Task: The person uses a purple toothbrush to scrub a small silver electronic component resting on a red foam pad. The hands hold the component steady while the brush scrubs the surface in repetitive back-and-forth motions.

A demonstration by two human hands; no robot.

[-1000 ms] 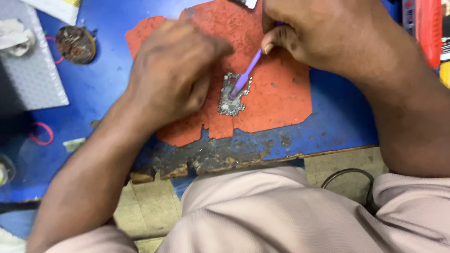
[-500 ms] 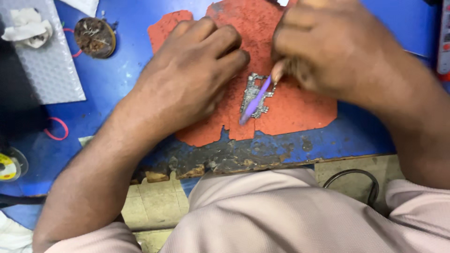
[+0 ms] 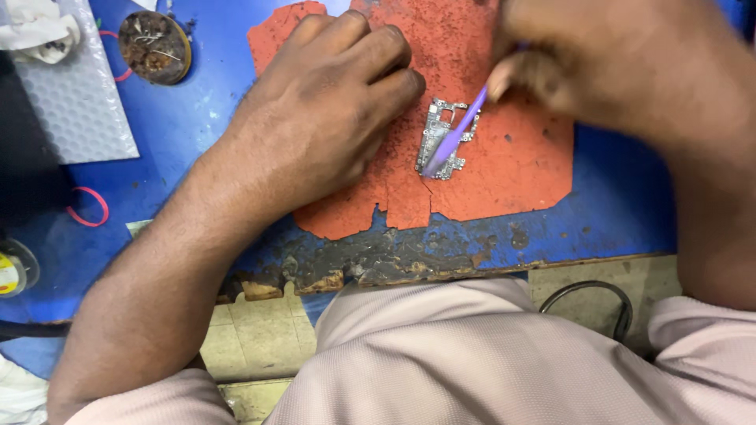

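Purple brush (image 3: 454, 135) in right hand (image 3: 606, 55)

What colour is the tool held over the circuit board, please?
Purple tool, clearest in the head view.

We note a worn blue bench top (image 3: 189, 157) with a crumbling near edge; pale tiled floor (image 3: 252, 338) below.

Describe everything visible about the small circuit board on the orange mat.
The circuit board is a small, silvery-grey piece with an irregular, notched outline and cut-out openings, studded with tiny metal components. It lies flat on the worn orange mat, its long side running roughly away from the person. A purple tool held by the right hand lies slanted across it, tip on its lower part. The left hand rests on the mat beside it, fingertips close to its upper left edge; actual contact cannot be told.
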